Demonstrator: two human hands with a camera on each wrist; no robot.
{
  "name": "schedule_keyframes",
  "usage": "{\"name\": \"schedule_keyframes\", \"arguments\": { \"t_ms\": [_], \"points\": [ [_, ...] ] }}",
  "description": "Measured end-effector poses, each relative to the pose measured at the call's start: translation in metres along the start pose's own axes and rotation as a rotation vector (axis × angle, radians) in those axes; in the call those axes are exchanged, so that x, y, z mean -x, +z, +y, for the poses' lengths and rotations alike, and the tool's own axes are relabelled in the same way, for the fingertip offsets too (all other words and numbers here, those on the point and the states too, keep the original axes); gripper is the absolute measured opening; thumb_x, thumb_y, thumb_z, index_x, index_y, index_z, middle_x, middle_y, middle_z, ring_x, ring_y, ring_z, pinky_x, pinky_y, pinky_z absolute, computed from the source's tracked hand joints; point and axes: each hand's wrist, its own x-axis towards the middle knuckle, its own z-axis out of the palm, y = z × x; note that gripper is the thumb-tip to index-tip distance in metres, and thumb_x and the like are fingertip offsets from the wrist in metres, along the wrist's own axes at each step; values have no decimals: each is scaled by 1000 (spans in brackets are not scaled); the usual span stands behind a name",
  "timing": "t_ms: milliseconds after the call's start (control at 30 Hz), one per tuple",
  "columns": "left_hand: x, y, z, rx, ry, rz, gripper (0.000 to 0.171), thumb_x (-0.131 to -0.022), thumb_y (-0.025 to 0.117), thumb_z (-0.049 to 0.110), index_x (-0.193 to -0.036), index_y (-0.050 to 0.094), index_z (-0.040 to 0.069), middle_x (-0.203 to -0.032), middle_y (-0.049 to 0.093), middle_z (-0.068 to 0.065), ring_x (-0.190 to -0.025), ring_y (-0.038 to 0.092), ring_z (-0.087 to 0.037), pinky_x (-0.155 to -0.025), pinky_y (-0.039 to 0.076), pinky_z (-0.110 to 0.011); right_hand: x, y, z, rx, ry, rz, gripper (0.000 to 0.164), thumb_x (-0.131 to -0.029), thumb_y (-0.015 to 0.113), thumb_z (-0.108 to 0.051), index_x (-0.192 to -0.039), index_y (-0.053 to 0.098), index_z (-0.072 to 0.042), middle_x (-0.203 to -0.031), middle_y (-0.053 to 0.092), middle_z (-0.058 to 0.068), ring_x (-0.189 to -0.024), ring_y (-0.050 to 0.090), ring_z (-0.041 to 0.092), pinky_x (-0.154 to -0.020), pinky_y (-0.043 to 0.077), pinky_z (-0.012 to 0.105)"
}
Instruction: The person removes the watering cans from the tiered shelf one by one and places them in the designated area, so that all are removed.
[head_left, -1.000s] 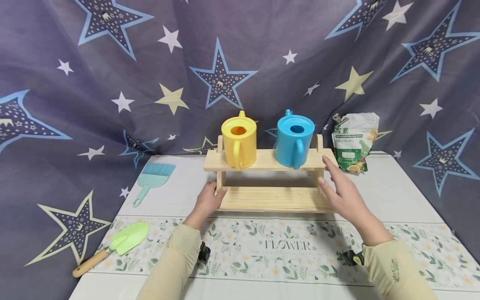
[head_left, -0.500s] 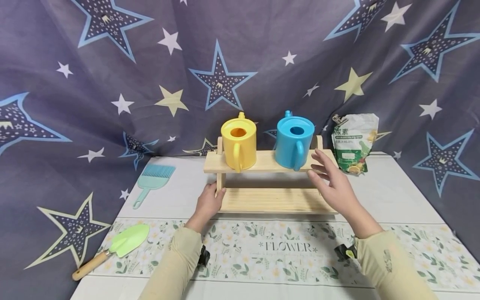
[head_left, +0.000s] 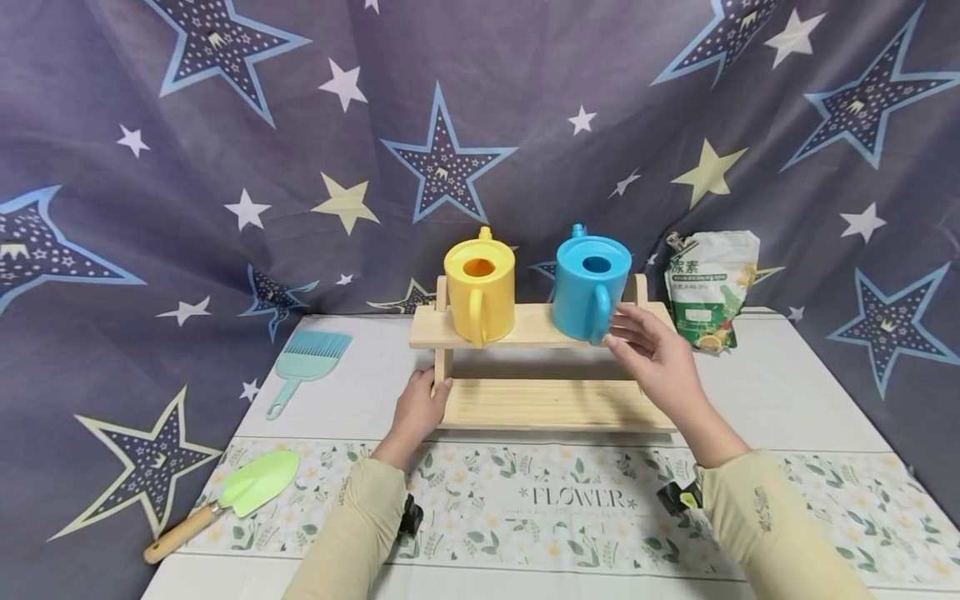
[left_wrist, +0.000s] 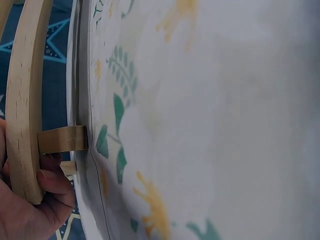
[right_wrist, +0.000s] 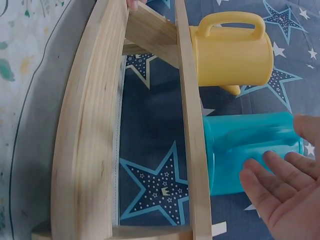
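Note:
A two-tier wooden shelf (head_left: 555, 406) stands on the table, with a yellow watering can (head_left: 497, 304) and a blue watering can (head_left: 577, 287) upright on its top board. Both handles point toward me. At the lower left end, my left hand (head_left: 420, 410) grips the shelf; the left wrist view shows its fingers curled around the end of a board (left_wrist: 24, 110). My right hand (head_left: 663, 367) is at the right side of the blue can, near its handle. In the right wrist view, that hand's loosely bent, spread fingers (right_wrist: 282, 172) overlap the can.
A white and green pouch (head_left: 705, 292) with a metal clip stands behind the shelf's right end. On the left lie a teal hand brush (head_left: 307, 358) and a green trowel (head_left: 258, 483) with a wooden handle. Star-printed cloth (head_left: 285, 158) hangs behind the table.
My right hand has moved left from the shelf's right end to the side of the blue watering can. My left hand keeps its grip on the shelf, and both cans stay put.

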Motion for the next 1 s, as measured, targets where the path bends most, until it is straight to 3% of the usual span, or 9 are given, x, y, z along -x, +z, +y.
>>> {"name": "schedule_keyframes", "arguments": {
  "t_ms": [433,767,1000],
  "points": [
    [2,2,0,19,-4,25,46,-103,50,30,-139,50,1,-114,54,-16,-100,58,-29,-87,49,-47,-10,14,-4,33,53,64,43,-90,73,-19,-127,61,-1,-112,69,14,-101,66,24,-81,52,19],
    [2,3,1,19,3,30,45,-103,50,29,-138,51,0,-112,54,-17,-100,58,-30,-87,49,-48,-13,19,-5,130,75,80,39,-91,72,-17,-124,63,1,-106,71,18,-93,69,30,-81,56,42],
    [2,3,1,18,0,34,45,-102,50,29,-138,51,1,-111,54,-16,-100,59,-30,-88,49,-48,-15,21,-4,161,78,76,38,-92,71,-14,-125,63,0,-104,71,18,-92,69,31,-80,56,45]
  ]
}}
